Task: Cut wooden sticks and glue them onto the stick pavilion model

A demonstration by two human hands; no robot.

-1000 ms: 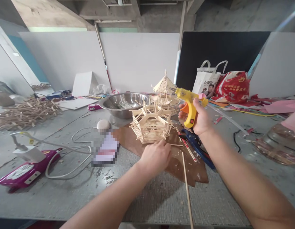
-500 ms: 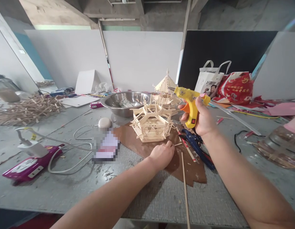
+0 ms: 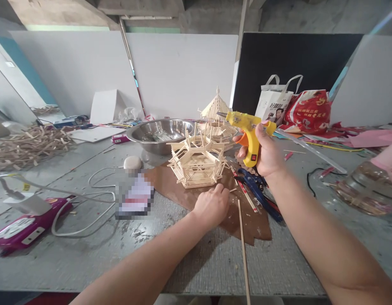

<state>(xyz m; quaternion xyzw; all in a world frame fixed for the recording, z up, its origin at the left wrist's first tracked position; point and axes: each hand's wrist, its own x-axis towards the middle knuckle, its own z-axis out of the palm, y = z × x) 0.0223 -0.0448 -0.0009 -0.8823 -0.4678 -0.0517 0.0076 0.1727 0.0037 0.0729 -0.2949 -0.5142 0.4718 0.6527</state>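
Note:
My right hand (image 3: 269,154) is wrapped round a yellow hot glue gun (image 3: 249,137), raised above the table with its nozzle pointing left. The fingers of my left hand (image 3: 213,205) are closed low over a brown sheet (image 3: 259,224), and a short wooden stick (image 3: 233,190) pokes out at the fingertips. Just beyond that hand stands a many-sided frame built of thin sticks (image 3: 197,165). A stick model with a pointed roof (image 3: 216,106) rises behind it. Blue-handled pliers (image 3: 262,197) and red-marked sticks (image 3: 247,195) lie right of my left hand.
One long stick (image 3: 244,254) runs toward the front edge. A metal basin (image 3: 145,144) sits behind the frame. Left are a purple power strip (image 3: 34,224), a white cable (image 3: 75,233) and piled wood strips (image 3: 34,148). A glass container (image 3: 361,190) and bags (image 3: 308,112) are right.
The whole view has shifted slightly, so things appear a little farther left. Both hands keep nearly the same places, with the glue gun still held up.

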